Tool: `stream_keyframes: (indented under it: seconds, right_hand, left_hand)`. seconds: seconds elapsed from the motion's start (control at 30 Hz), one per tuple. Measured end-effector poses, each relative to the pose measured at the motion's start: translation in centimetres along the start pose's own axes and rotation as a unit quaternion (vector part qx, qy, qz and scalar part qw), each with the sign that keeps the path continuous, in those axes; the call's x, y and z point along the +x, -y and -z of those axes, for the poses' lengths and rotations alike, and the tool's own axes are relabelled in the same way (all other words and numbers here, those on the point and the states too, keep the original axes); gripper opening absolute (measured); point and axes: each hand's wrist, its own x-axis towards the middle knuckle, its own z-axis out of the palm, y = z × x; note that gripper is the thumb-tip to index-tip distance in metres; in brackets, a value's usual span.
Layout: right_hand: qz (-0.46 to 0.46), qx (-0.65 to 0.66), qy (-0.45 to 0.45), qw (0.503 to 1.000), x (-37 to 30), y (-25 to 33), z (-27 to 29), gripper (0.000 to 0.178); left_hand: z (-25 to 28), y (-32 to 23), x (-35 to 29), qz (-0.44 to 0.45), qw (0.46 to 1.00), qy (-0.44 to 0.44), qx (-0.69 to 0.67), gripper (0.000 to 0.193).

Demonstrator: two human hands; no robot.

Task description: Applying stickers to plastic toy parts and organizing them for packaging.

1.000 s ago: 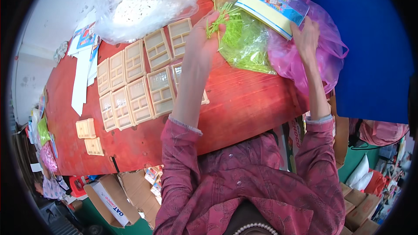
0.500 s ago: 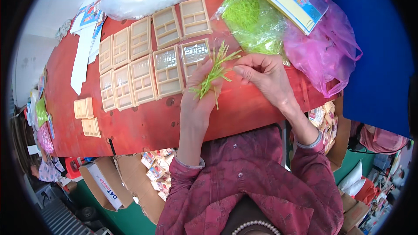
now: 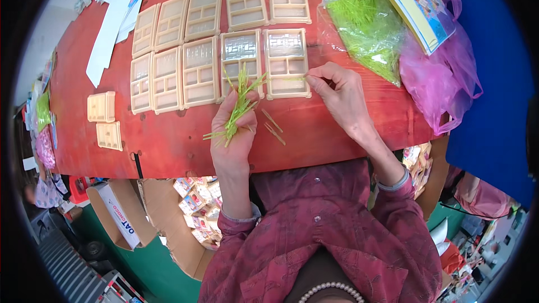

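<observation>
My left hand [image 3: 234, 126] is closed around a loose bunch of thin green plastic strands [image 3: 242, 101], whose ends stick out above and below the fingers. Thumb and forefinger of my right hand [image 3: 339, 92] are pinched on a single green strand [image 3: 295, 79], held over the nearest-right tray. Between my hands, a few pale strands [image 3: 273, 127] lie on the red table. Two rows of cream plastic trays [image 3: 308, 50] with small compartments stand just beyond my hands. Clear patterned pieces show in the upper part of some trays.
A clear bag of green strands [image 3: 365, 28] lies at the far right, beside a pink plastic bag [image 3: 443, 78] and a printed pad [image 3: 418, 8]. Two small cream pieces [image 3: 101, 106] and white paper strips [image 3: 106, 50] sit left. Cardboard boxes [image 3: 160, 202] stand below the red table [image 3: 185, 140].
The view has shifted over the table. My left hand has moved left with its bunch, away from my right hand, which now pinches a visible strand. Some strands now lie on the table.
</observation>
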Motion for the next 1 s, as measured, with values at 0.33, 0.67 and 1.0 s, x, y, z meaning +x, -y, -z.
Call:
stream_keyframes:
  seconds: [0.33, 0.67, 1.0]
  right_hand:
    - [0.085, -0.209, -0.065, 0.972, -0.9, 1.2, -2.1, 0.012]
    - [0.153, -0.237, 0.032, 0.959, -4.5, 0.2, -6.3, 0.009]
    - [0.143, -0.227, 0.04, 0.962, -4.2, 1.1, -7.9, 0.01]
  left_hand:
    - [1.4, -2.5, -1.8, -0.052, 0.998, 0.034, -0.006, 0.031]
    - [1.9, -4.0, -3.4, -0.052, 0.996, 0.054, -0.041, 0.034]
    - [3.1, -4.8, -4.5, -0.112, 0.993, 0.031, -0.006, 0.024]
